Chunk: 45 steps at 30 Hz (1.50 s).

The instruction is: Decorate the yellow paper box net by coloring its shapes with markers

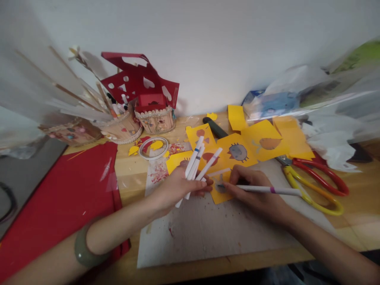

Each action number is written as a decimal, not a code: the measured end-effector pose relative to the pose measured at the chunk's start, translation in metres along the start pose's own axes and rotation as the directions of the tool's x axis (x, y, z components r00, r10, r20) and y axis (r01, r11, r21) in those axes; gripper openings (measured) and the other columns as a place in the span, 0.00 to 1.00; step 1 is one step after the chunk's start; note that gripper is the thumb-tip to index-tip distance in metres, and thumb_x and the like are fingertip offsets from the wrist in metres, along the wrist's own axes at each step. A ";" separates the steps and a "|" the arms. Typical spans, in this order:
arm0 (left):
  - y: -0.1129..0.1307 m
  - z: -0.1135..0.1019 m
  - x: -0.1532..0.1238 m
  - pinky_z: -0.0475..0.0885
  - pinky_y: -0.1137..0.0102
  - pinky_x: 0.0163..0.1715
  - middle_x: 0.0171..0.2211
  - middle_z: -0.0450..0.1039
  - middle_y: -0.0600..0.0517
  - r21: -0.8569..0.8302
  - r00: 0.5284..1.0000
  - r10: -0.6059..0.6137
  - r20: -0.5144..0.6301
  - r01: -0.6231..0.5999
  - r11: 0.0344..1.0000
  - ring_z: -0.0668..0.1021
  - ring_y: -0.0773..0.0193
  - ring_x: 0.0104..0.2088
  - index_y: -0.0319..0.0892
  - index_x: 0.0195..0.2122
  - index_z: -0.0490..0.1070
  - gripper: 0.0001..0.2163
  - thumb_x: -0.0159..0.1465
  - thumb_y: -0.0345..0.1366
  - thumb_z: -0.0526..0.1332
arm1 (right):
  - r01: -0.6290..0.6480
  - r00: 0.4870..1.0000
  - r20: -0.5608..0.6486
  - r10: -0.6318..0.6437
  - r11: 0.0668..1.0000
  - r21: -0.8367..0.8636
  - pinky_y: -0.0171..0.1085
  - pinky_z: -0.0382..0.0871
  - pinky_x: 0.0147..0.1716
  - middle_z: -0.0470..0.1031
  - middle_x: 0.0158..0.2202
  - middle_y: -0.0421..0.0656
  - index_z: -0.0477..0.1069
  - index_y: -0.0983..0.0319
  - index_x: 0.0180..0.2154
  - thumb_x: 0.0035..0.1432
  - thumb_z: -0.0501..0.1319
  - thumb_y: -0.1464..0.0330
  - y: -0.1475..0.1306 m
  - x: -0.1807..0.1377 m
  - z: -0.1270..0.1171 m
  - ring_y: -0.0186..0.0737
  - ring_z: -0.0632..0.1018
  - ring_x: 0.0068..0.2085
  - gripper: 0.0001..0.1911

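Several white marker pens (194,162) fan out from my left hand (175,186), which is closed around them; coloured bands show on some. My right hand (255,188) pinches one marker with a purple band (273,190), its tip low over a small yellow card (219,194) bearing a grey shape. Fingers of both hands lie close to that card. Just beyond are more yellow cards: one with a spiky grey round figure (237,152), one with an orange leaf shape (270,143), and one with red shapes (200,136).
A grey board (202,237) lies beneath my hands. Scissors with red and yellow handles (314,186) rest at right. Red sheets (65,190) are at left, near a tape roll (153,148). Decorated wooden pots (156,120) and plastic packaging (326,134) line the back.
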<state>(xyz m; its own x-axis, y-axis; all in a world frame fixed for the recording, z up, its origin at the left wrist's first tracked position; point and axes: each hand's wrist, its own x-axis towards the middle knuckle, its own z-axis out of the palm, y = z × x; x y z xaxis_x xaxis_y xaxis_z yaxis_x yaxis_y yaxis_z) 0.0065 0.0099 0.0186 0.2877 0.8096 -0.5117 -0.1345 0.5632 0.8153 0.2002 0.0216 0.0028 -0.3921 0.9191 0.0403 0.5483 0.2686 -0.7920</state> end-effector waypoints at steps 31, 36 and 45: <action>0.002 -0.002 -0.001 0.72 0.70 0.34 0.37 0.76 0.44 0.012 1.000 0.000 0.010 0.000 1.000 0.79 0.62 0.34 0.36 0.40 0.68 0.13 0.53 0.28 0.64 | 0.012 0.998 -0.060 -0.012 1.000 0.008 0.32 0.52 0.17 0.57 0.17 0.34 0.54 0.58 0.19 0.50 0.56 0.69 0.004 -0.001 -0.004 0.31 0.59 0.19 0.12; 0.001 -0.002 -0.001 0.72 0.71 0.34 0.37 0.76 0.44 0.024 1.000 0.000 0.009 0.000 1.000 0.79 0.61 0.35 0.36 0.40 0.68 0.13 0.53 0.29 0.64 | 0.011 0.998 -0.055 -0.011 1.000 0.009 0.32 0.52 0.17 0.58 0.17 0.34 0.55 0.59 0.19 0.50 0.56 0.69 0.005 -0.001 -0.003 0.31 0.59 0.19 0.12; 0.001 0.000 -0.001 0.72 0.70 0.35 0.38 0.75 0.44 0.037 1.000 -0.001 0.007 0.000 0.999 0.79 0.62 0.35 0.35 0.40 0.68 0.11 0.55 0.27 0.62 | 0.013 0.999 -0.045 -0.012 1.000 0.020 0.32 0.52 0.17 0.58 0.17 0.34 0.55 0.59 0.19 0.51 0.55 0.69 0.005 -0.001 -0.004 0.31 0.59 0.20 0.12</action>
<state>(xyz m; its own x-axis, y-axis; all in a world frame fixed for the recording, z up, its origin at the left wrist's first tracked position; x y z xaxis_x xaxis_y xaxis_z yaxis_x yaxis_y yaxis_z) 0.0060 0.0093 0.0201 0.2942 0.8080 -0.5104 -0.0996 0.5570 0.8245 0.2064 0.0230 0.0009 -0.3648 0.9279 0.0770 0.5283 0.2744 -0.8035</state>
